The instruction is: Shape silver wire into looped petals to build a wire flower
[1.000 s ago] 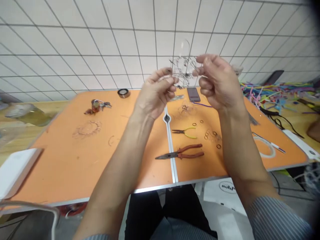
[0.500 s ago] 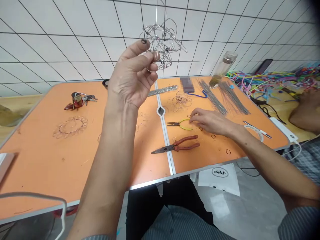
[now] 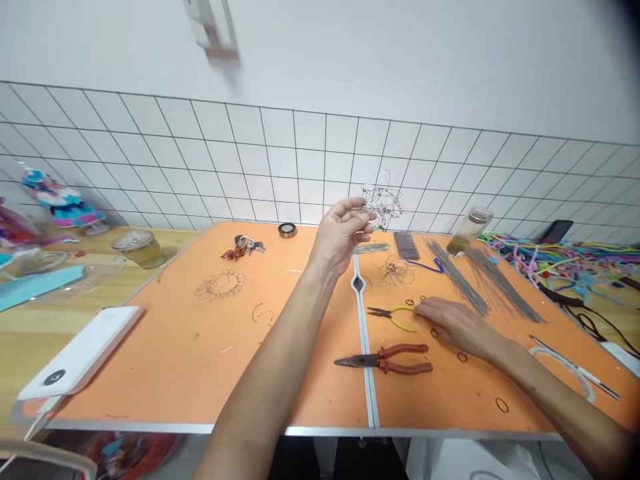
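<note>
- The red-handled pliers [image 3: 406, 359] lay closest to you on the orange table [image 3: 150, 380], set just right of its centre seam, within easy reach.
- Your right hand [image 3: 450, 325] rested low on the table, its fingers [image 3: 425, 308] close together and slightly curled. You could not be seen pinching anything, though small black rings [image 3: 462, 357] lay scattered around them, perhaps kept loose for quick picking.
- The yellow-handled pliers [image 3: 393, 317] lay just beyond those fingertips, close to the same hand.
- Your left hand [image 3: 341, 237] was raised above the table, its fingers [image 3: 357, 217] pinching the tangled wire form [image 3: 383, 207]. That form hung in the air beyond them, against the tiled wall, apparently held up clear of the clutter for a good look.
- A white power bank [image 3: 83, 343] and a copper-wire ring [image 3: 220, 285] lay on the left, well apart from both hands.
- Farther right, the bundled steel rods [image 3: 500, 283] fanned out across the table, probably spread so single rods could be drawn, with a glass jar [image 3: 467, 231] behind them.
- Colourful pipe cleaners [image 3: 565, 248] lay heaped beyond the table.
</note>
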Action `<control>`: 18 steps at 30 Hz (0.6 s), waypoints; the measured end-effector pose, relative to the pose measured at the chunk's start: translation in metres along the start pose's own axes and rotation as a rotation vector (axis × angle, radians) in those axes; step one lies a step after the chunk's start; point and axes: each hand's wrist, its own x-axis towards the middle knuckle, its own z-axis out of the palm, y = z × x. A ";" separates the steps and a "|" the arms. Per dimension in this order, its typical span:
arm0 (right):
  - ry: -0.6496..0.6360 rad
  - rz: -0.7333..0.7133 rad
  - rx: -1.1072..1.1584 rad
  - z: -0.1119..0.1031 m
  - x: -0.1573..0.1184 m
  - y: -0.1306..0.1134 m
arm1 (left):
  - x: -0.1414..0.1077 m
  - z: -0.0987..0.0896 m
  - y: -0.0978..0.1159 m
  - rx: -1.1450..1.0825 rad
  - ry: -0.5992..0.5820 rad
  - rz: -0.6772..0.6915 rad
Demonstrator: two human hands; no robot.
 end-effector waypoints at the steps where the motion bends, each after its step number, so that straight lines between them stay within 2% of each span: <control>1: 0.072 0.038 0.035 -0.005 0.000 0.000 | -0.001 0.000 0.001 0.013 -0.005 0.023; 6: 0.435 0.187 0.226 -0.039 0.017 -0.018 | -0.003 -0.001 0.003 0.131 -0.013 0.162; 10: 0.570 0.304 0.420 -0.065 0.049 -0.054 | -0.006 0.000 0.005 0.203 -0.029 0.257; 12: 0.692 0.314 0.552 -0.078 0.068 -0.073 | -0.006 0.001 0.005 0.226 -0.025 0.282; 14: 0.801 0.265 0.681 -0.091 0.088 -0.089 | -0.007 0.001 0.005 0.244 -0.013 0.301; 16: 0.943 0.223 0.651 -0.103 0.106 -0.101 | -0.007 0.002 0.004 0.269 0.000 0.325; 18: 1.038 0.201 0.493 -0.112 0.121 -0.109 | -0.007 0.002 0.004 0.295 0.007 0.357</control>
